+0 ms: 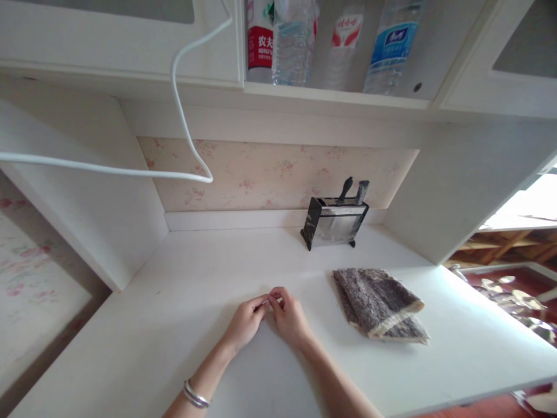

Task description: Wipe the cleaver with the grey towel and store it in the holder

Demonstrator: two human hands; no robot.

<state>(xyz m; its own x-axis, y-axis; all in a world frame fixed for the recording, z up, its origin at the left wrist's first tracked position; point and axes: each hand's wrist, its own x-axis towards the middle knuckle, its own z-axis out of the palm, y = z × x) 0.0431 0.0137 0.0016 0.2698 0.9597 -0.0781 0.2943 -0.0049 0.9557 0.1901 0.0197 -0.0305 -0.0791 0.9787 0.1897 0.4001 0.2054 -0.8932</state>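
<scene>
My left hand (247, 322) and my right hand (289, 313) meet at the fingertips, low over the white tabletop (183, 290). Both have their fingers curled and pressed together. Whether anything tiny sits between the fingertips is too small to tell. A silver bracelet (195, 395) circles my left wrist. To the right of my right hand, apart from it, lies a folded grey-brown cloth (378, 302) with a pale edge.
A black and clear knife holder (337, 225) with two handles sticking up stands near the back wall. Overhead, a shelf (331, 96) bears several plastic bottles (293, 43). A white cable (178, 98) hangs at the upper left. White side panels (82, 174) bound the tabletop.
</scene>
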